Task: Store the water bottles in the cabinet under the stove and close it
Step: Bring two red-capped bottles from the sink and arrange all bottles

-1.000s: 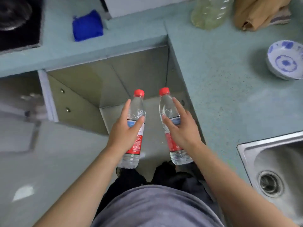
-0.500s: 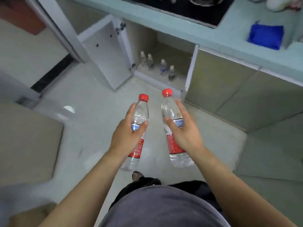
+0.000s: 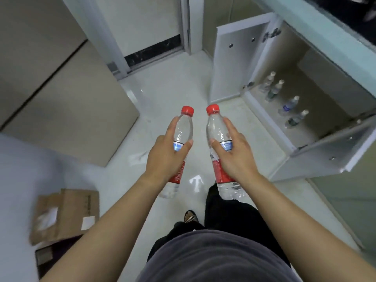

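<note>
My left hand (image 3: 164,157) grips a clear water bottle (image 3: 183,127) with a red cap and red label. My right hand (image 3: 234,153) grips a second, matching water bottle (image 3: 215,127). Both bottles are held upright side by side over the floor. To the right, the cabinet under the stove (image 3: 317,82) stands with both doors open, the far door (image 3: 234,58) and the near door (image 3: 337,151). Several small bottles (image 3: 284,98) stand in a row on its floor. The stove's black edge shows at the top right corner.
A cardboard box (image 3: 65,212) lies on the white tiled floor (image 3: 171,86) at the lower left. Beige cabinet fronts (image 3: 67,102) line the left side. A doorway threshold (image 3: 152,51) is at the back. My legs and a shoe (image 3: 190,216) are below the bottles.
My view has swung left from the counter corner to the floor, and the open cabinet now lies to my right. Both hands have kept their hold on the bottles.
</note>
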